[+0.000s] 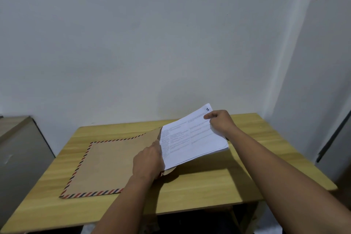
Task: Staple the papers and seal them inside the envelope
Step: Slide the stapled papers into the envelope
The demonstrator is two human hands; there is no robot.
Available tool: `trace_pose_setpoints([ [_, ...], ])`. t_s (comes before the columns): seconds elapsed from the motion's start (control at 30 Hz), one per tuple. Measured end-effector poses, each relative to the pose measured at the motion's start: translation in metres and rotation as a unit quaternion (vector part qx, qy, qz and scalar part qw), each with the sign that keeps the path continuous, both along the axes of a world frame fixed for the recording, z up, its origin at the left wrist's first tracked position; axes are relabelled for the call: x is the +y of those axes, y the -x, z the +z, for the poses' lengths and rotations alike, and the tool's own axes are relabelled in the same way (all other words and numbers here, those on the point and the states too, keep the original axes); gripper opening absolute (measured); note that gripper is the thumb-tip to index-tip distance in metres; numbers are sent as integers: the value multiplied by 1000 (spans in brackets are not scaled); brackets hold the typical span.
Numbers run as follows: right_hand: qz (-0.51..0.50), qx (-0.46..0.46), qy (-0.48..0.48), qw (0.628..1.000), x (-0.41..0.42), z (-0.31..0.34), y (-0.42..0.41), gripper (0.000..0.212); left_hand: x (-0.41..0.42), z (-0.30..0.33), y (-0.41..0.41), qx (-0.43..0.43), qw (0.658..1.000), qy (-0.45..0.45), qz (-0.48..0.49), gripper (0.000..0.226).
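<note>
ok, papers are showing a handwritten "1" at the far corner; printed text is too small to read. right hand grip is pinching their far right edge, the left end sitting at the mouth of the brown envelope with red-blue striped border, lying flat on the table. left hand is holding the envelope mouth, fingers hidden. grey cabinet is standing left of the table.
</note>
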State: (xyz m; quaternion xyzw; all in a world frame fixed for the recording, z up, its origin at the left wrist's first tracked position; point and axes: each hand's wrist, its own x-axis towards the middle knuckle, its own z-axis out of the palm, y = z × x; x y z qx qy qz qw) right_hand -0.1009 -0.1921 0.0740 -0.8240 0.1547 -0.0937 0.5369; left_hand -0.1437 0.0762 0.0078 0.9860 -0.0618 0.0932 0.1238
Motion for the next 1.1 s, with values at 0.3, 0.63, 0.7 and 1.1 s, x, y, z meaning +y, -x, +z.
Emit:
trace_pose_setpoints([
  [0.3, 50, -61, 40, 996, 87, -43, 9, 38, -21, 6, -4, -35, 999, 26, 11, 37],
  [0.63, 81, -33, 59, 994, 76, -38, 20, 20, -6, 5, -5, -19, 999, 11, 38, 36],
  [0.7, 81, -27, 64, 994, 82, -38, 17, 20, -9, 9, -1, -13, 1000, -5, 28, 40],
  [1.1, 131, 21, 106, 986, 145, -55, -4, 24, -6, 26, 10, -46, 999, 1, -6, 61],
])
